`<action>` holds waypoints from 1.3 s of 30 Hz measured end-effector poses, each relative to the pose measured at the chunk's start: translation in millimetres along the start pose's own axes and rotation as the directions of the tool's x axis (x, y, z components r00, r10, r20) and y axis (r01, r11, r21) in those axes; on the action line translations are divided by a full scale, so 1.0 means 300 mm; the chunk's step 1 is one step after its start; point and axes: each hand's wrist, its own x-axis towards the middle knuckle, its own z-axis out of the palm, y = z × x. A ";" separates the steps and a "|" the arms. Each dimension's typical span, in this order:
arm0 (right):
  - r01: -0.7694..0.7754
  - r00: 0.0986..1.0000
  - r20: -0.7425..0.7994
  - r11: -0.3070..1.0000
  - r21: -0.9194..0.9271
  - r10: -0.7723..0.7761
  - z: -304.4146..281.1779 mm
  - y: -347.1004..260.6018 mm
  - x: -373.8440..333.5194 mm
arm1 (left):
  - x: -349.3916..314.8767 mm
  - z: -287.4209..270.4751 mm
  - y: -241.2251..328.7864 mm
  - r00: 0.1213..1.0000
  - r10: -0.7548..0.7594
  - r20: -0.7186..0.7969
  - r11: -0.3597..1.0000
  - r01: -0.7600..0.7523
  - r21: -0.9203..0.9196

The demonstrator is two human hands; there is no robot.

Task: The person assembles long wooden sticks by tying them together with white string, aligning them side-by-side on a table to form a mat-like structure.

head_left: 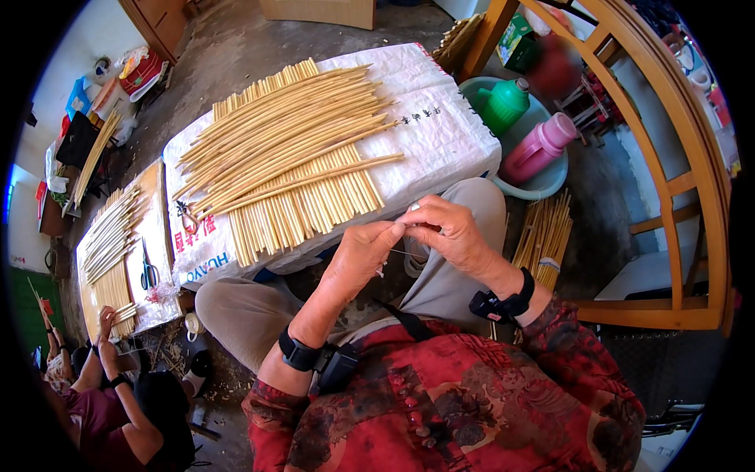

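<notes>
My left hand (pixel 366 253) and my right hand (pixel 451 234) meet fingertip to fingertip above my lap, just off the near edge of the covered table. Both are closed in a pinch. Between them runs a thin pale thread (pixel 403 252), with a small whitish end hanging below my left fingers. What lies right between the fingertips is too small to make out. In front of my hands, straw-coloured sticks (pixel 287 130) lie in a loose layer across a second row of sticks (pixel 311 208) on a white woven sheet (pixel 444 118).
Scissors (pixel 189 218) lie at the table's left corner. On the right stand a basin (pixel 543 187) with a green jug (pixel 503 106) and a pink flask (pixel 539 149), a stick bundle (pixel 543 236) and a wooden frame (pixel 668 197). At left, a co-worker's hand (pixel 107 318) touches sticks on another table.
</notes>
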 end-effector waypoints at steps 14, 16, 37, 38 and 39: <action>-0.375 0.925 0.027 0.901 0.218 0.378 -0.079 -0.001 -0.029 | -0.028 -0.001 -0.013 0.976 0.211 -0.059 0.977 -0.209 0.041; -0.409 0.908 0.046 0.860 0.306 0.416 -0.108 0.015 -0.024 | -0.031 -0.006 0.000 0.984 0.166 -0.072 0.986 -0.166 0.002; -0.215 0.963 0.174 0.976 0.042 0.205 -0.092 -0.038 -0.015 | -0.043 0.012 0.008 0.965 0.262 -0.023 0.951 -0.255 0.173; -0.210 0.969 0.143 0.977 0.036 0.203 -0.096 -0.035 -0.017 | -0.041 0.015 0.007 0.968 0.249 -0.026 0.958 -0.242 0.156; -0.207 0.973 0.113 0.978 0.031 0.202 -0.098 -0.034 -0.019 | -0.041 0.015 0.009 0.970 0.243 -0.022 0.958 -0.237 0.161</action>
